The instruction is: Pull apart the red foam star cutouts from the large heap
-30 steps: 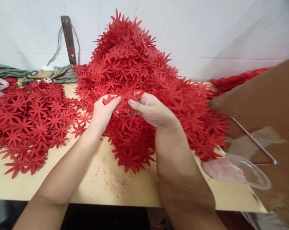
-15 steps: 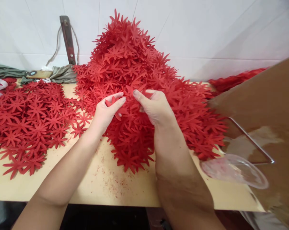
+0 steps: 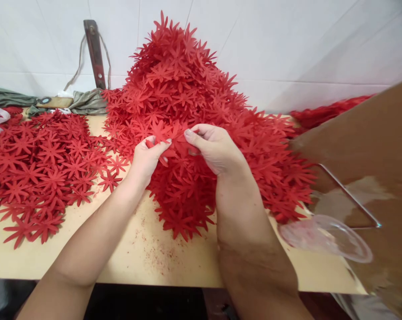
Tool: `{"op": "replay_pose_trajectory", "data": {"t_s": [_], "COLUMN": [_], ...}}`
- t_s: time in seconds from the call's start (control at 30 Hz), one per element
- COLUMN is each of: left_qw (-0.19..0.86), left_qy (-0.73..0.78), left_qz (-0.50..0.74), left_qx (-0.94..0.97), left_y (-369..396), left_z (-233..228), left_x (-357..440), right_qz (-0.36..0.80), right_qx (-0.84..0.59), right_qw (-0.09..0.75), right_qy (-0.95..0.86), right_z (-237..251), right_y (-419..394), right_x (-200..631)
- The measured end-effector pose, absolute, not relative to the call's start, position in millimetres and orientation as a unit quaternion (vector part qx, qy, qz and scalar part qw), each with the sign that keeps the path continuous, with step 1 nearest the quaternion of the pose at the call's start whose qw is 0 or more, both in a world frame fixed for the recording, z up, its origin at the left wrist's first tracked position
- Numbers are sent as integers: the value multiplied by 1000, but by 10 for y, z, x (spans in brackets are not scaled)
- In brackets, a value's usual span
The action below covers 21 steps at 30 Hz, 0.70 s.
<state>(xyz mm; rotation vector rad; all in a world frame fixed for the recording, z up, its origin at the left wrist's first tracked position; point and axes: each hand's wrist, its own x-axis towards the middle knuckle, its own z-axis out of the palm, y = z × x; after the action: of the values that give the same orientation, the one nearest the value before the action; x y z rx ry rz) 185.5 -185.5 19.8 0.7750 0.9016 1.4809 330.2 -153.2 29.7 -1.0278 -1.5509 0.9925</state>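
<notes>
Left hand (image 3: 146,158) and right hand (image 3: 218,149) have fingers (image 3: 194,138) clamped on red flower cutouts (image 3: 178,140), perhaps one shared.

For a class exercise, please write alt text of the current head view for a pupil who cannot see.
A person's left hand and right hand pinch red flower-shaped pieces in front of a tall heap of similar ones on a pale table. A lower red pile lies left; a brown panel stands right.
</notes>
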Motion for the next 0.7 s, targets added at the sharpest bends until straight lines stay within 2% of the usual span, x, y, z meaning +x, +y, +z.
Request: {"op": "replay_pose_trajectory", "data": {"t_s": [0.2,0.33,0.53,0.7], "left_qw": [609,650,672,666], "left_qy": [457,433,388,359], "left_qz": [584,536,535,543], "left_qx": [281,320,334,364], "left_y": [-1803,-1840,-1901,-1925], "left_z": [176,157,218,220], "left_x": [1785,1834,1859,1893], "right_qz": [340,295,264,285], "right_qx": [-442,-463,-495,-468], "right_qw": [596,604,614,594], "right_qy": [-578,-577,-556,-589], "right_z": [189,141,166,269], "right_y": [-1335,-1272,-1318,-1441], "right_x": [3613,3680,3557,3419]}}
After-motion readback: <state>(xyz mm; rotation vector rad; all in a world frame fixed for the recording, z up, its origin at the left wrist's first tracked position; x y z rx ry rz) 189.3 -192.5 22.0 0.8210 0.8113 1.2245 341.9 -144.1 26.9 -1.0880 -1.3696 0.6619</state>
